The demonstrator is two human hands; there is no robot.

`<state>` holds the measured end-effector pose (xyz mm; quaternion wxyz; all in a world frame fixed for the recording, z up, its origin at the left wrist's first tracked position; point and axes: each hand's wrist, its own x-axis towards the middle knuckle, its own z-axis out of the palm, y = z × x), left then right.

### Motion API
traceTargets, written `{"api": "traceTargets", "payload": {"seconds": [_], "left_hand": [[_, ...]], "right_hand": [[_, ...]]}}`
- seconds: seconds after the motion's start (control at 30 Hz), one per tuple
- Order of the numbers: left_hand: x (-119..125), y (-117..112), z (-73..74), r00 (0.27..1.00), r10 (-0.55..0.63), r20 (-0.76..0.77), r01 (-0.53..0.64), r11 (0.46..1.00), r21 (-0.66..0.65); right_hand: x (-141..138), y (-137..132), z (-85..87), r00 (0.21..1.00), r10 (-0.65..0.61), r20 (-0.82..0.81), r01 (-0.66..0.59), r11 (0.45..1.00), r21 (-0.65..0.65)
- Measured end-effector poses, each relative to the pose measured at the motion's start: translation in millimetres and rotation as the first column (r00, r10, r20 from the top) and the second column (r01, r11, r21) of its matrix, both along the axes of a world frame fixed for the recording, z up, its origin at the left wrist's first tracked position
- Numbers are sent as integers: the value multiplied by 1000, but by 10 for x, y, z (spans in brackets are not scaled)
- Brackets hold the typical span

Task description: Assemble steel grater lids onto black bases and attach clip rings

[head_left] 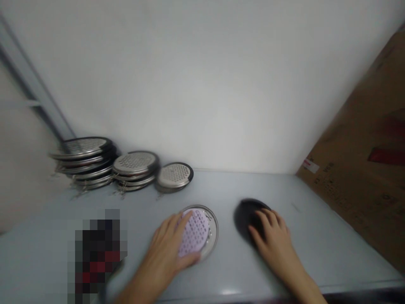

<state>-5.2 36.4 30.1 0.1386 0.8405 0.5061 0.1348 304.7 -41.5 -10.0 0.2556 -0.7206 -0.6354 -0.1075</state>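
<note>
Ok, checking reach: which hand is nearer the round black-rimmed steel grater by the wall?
Left: the left hand is in front of the grater; the right hand is farther right.

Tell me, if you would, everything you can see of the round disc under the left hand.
This round metal disc has a bright raised rim and rows of small holes across a pale lilac face, perhaps a film. It lies flat on the pale grey tabletop, and the left hand rests on it.

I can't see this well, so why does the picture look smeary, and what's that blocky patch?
In the head view, the right hand and black round disc look smeared by motion, the stacked perforated steel discs are soft-edged, and the blocky patch is deliberate pixelation hiding something.
</note>
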Motion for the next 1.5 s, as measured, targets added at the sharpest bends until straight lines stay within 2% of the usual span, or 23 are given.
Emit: {"api": "traceTargets", "payload": {"seconds": [0.13, 0.23, 0.33, 0.43, 0.5, 0.57, 0.7, 0.83, 0.93, 1.0, 1.2, 1.37, 1.5], "left_hand": [[8, 20, 274, 1000, -31, 3, 31, 997, -75], [-45, 59, 420, 994, -102, -40, 99, 992, -73], [-76, 96, 513, 961, -114, -250, 124, 992, 25], [-40, 72, 594, 871, -79, -484, 183, 968, 171], [6, 30, 647, 827, -90, -554, 261, 936, 236], [39, -4, 685, 815, -110, -568, 312, 911, 271], [4, 6, 662, 834, -81, -546, 287, 909, 303], [-96, 48, 492, 884, -32, -466, 254, 870, 423], [-143, 73, 359, 907, -69, -415, 285, 827, 485], [-155, 92, 315, 905, -111, -410, 315, 824, 472], [-131, 84, 365, 889, -120, -443, 340, 820, 460], [-133, 68, 426, 882, -96, -461, 319, 842, 435], [-180, 53, 440, 899, -86, -430, 306, 825, 475]], "right_hand": [[-20, -18, -1, 985, 100, -137, -97, 995, 33], [-81, -55, -21, 969, 124, -213, -108, 991, 85], [-148, -99, -29, 955, 169, -244, -148, 984, 101], [-171, -136, -2, 938, 207, -278, -186, 977, 100], [-166, -150, 21, 929, 222, -295, -200, 974, 104], [-155, -158, 36, 924, 225, -309, -200, 974, 110], [-133, -159, 26, 917, 226, -328, -193, 973, 130], [-119, -156, 12, 914, 220, -342, -184, 973, 137], [-119, -155, 19, 915, 222, -336, -185, 973, 139], [-121, -153, 25, 918, 218, -330, -180, 973, 141], [-118, -151, 23, 916, 227, -332, -190, 972, 140], [-117, -163, 10, 910, 230, -345, -201, 973, 116], [-116, -149, -3, 912, 231, -339, -202, 972, 118]]}}
